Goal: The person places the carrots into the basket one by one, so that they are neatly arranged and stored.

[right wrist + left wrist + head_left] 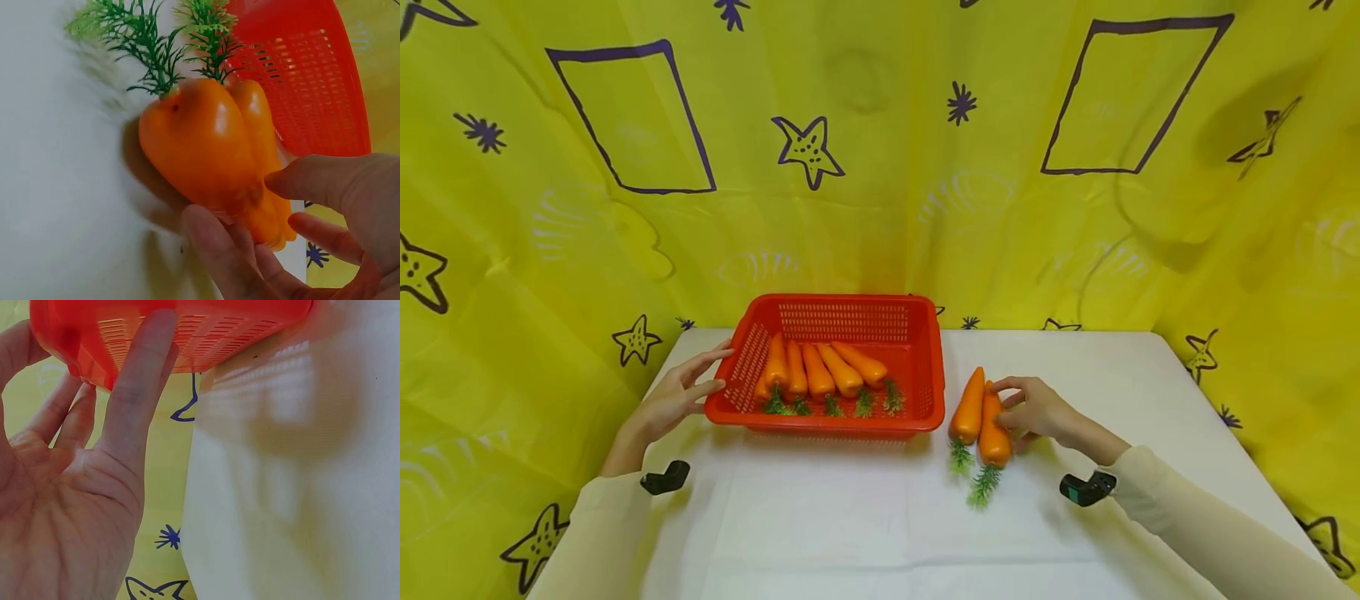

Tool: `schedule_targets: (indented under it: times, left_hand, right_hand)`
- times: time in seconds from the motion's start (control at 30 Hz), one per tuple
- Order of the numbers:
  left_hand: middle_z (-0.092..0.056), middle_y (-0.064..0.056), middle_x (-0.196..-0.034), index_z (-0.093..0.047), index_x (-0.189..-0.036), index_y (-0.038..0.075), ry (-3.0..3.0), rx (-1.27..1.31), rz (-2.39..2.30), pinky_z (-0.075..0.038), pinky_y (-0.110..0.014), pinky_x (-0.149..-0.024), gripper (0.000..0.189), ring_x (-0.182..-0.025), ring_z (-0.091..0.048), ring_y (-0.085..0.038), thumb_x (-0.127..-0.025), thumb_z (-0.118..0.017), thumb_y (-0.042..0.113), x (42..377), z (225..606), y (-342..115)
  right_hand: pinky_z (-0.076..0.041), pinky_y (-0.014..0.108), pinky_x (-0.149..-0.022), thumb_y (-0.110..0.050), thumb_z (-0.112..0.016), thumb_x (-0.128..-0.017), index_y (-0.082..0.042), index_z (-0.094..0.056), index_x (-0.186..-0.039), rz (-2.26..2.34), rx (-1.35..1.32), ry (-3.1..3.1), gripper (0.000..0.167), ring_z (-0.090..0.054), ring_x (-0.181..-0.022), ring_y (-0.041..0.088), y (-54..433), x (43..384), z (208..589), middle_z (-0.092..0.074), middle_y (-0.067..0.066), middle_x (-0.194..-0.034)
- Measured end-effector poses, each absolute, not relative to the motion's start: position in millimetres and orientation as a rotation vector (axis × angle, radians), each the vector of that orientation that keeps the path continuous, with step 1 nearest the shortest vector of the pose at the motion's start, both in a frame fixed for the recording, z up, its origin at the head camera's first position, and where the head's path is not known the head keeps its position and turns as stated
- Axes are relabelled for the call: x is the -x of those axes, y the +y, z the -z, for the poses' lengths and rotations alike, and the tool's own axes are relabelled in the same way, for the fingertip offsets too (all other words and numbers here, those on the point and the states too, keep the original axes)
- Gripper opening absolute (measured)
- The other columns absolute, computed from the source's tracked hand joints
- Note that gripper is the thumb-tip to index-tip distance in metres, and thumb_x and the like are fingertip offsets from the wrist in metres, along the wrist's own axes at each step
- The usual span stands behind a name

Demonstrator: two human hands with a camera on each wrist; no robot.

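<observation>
A red plastic basket (pixel 850 423) stands toward the back of the white table, with several orange carrots (pixel 820 371) lying side by side in it, green tops toward the front. My left hand (pixel 673 400) is at the basket's left end, its mostly straight fingers touching the rim and outer wall. To the right of the basket lie two more carrots with leafy tops, close together. My right hand (pixel 1037 412) curls its thumb and fingers about the nearer carrot (pixel 194 140), while the other carrot (pixel 968 408) lies just left of it.
Behind the table and along both sides hangs a yellow curtain (pixel 880 233) with dark starfish drawings. White cloth (pixel 820 517) covers the table. A small dark device (pixel 666 477) is at the left wrist, and another dark device (pixel 1086 489) is at the right wrist.
</observation>
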State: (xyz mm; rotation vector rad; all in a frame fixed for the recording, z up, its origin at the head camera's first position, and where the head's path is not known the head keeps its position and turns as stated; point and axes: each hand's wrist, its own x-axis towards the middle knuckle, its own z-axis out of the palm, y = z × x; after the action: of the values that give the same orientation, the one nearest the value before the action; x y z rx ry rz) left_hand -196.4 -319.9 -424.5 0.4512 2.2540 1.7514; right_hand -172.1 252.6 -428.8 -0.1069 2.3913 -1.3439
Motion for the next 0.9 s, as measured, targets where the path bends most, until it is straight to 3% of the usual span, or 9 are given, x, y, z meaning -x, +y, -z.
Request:
schedule_targets:
  times: [0.27, 0.57, 0.77, 0.9]
  left_hand:
    - [-0.008, -0.004, -0.173, -0.036, -0.158, 0.005, 2.255, -0.459, -1.741, -0.044, -0.07, -0.097, 0.057, -0.153, -0.011, -0.046, -0.106, -0.057, 0.012, 196.8, 425.8, -319.3]
    - [-0.008, -0.004, -0.173, -0.035, -0.159, 0.005, 2.26, -0.464, -1.739, -0.048, -0.064, -0.096, 0.057, -0.153, -0.011, -0.047, -0.106, -0.056, 0.012, 197.4, 424.0, -319.8]
    - [-0.01, -0.004, -0.173, -0.035, -0.159, 0.005, 2.258, -0.454, -1.745, -0.044, -0.069, -0.097, 0.057, -0.153, -0.01, -0.047, -0.106, -0.056, 0.012, 197.4, 424.1, -319.3]
    - [-0.009, -0.005, -0.173, -0.035, -0.159, 0.005, 2.253, -0.453, -1.748, -0.044, -0.069, -0.097, 0.057, -0.152, -0.013, -0.048, -0.106, -0.056, 0.011, 196.2, 424.5, -320.4]
  right_hand:
    - [-0.06, 0.043, -0.057, -0.009, -0.074, -0.093, -0.001, -0.056, -0.137, 1.343, 0.117, 2.343, 0.048, -0.068, -0.068, 0.023, 249.8, 174.4, 436.3, -0.068, 0.019, -0.102]
    - [-0.06, 0.043, -0.057, -0.009, -0.075, -0.092, 0.0, -0.059, -0.134, 1.333, 0.036, 2.405, 0.046, -0.067, -0.071, 0.023, 236.4, 174.1, 438.2, -0.062, 0.017, -0.093]
    - [-0.06, 0.044, -0.058, -0.006, -0.074, -0.092, 0.004, -0.056, -0.137, 1.347, 0.094, 2.401, 0.05, -0.067, -0.071, 0.023, 240.1, 173.0, 436.2, -0.064, 0.019, -0.096]
    - [-0.061, 0.045, -0.06, -0.006, -0.075, -0.091, 0.005, -0.055, -0.139, 1.388, 0.143, 2.364, 0.053, -0.068, -0.071, 0.024, 245.5, 175.3, 427.1, -0.061, 0.026, -0.109]
